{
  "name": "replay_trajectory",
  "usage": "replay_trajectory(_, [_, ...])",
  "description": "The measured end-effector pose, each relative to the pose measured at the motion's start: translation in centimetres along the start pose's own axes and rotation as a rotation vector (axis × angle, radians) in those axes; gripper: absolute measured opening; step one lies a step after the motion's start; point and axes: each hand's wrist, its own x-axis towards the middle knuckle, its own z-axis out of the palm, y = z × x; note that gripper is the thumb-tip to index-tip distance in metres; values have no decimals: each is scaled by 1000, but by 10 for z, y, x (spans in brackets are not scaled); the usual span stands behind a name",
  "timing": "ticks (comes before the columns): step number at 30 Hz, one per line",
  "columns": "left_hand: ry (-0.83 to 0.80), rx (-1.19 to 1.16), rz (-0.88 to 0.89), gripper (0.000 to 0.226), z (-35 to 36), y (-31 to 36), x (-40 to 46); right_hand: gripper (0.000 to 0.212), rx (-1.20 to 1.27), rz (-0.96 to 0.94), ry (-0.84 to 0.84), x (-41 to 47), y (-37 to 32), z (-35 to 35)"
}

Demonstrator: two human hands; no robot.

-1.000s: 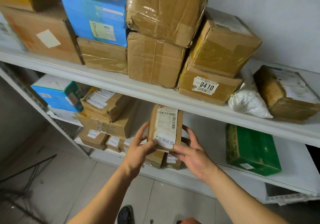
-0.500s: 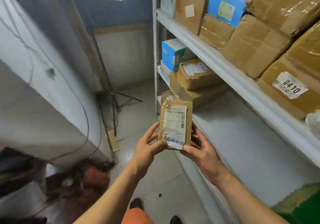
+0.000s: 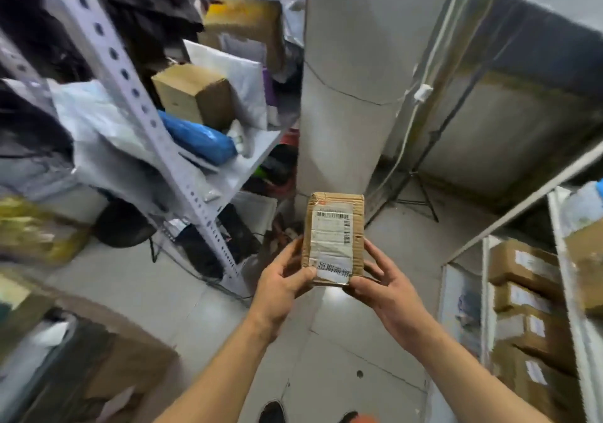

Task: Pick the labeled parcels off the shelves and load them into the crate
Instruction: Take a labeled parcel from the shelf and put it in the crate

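You are holding a small brown parcel upright in front of you with both hands, out over the grey tiled floor and clear of every shelf. Your left hand is curling around its lower left edge, thumb pressing across the bottom of the front face, fingers wrapping behind. Your right hand is cupping the lower right corner, thumb lying under the front edge and fingers spreading up along the right side. Both hands are closing only partly, just enough to pinch the box between them. The parcel's white shipping label is facing you, barcodes showing along its top and right side, and a second white strip with dark printed characters is running across the bottom.

Behind the parcel a pale square pillar is rising from the floor. To your left a perforated metal rack is carrying a cardboard box, a blue wrapped bundle and white plastic mailers. At the right edge a white shelf unit is holding stacked brown boxes with labels. The tips of your shoes are showing at the bottom. Much of the surroundings is blurring, so finer detail cannot be told.
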Motion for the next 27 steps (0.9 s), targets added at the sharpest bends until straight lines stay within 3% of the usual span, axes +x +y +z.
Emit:
replay_trajectory(6, [314,-150,90,75,-93,9,-58,83,-109,53,-267,36,12,107])
replay_trajectory(11, [565,-244,116,69,-141,10,-107,91,-184,128,-542,62,23,178])
replay_trajectory(17, [872,-293,145,53,-155,9,-167,79,-304,171,-874,74,34,246])
replay_trajectory(27, [1249,-404,216,48,-151,11,-233,64,-473,231,-1232,55,41,335])
